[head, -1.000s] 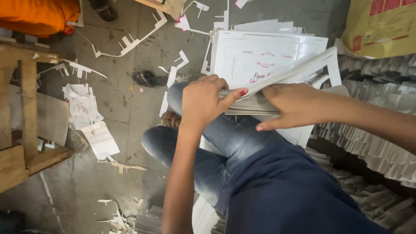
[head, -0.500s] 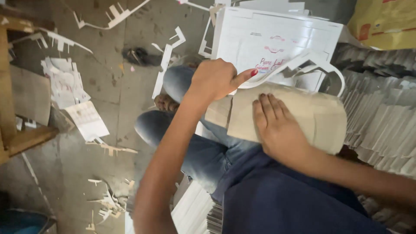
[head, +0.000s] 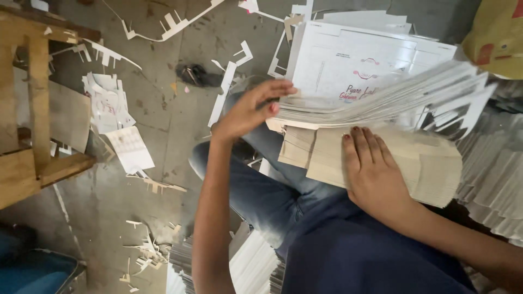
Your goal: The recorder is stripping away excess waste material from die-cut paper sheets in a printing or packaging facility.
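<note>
Our left hand [head: 248, 111], centre frame, fingers curled, grips the near edge of a lifted sheaf [head: 376, 98] of white die-cut sheets, thumb under, fingertips on top w/ one red nail showing. The sheaf fans out toward upper right, raised off the stack below. Our right hand [head: 376, 177] lies flat, fingers spread and straight, grasping nothing, pressed palm-down on the brown card stack [head: 430, 163] resting on our lap, centre-right. The brown stack sits just under the sheaf, touching it at the left end.

Beyond the sheaf, upper centre, a white printed sheet [head: 354, 54] lies on the floor. Our jeans-clad knee [head: 256, 185] runs below the hands. More stacked white card [head: 490, 179] fills right edge. Paper offcuts [head: 152, 185] litter the grey floor, left-centre. Wooden frame [head: 32, 109] at far left; dark sandal [head: 196, 75] upper centre-left; yellow sack [head: 498, 35] top right corner.
</note>
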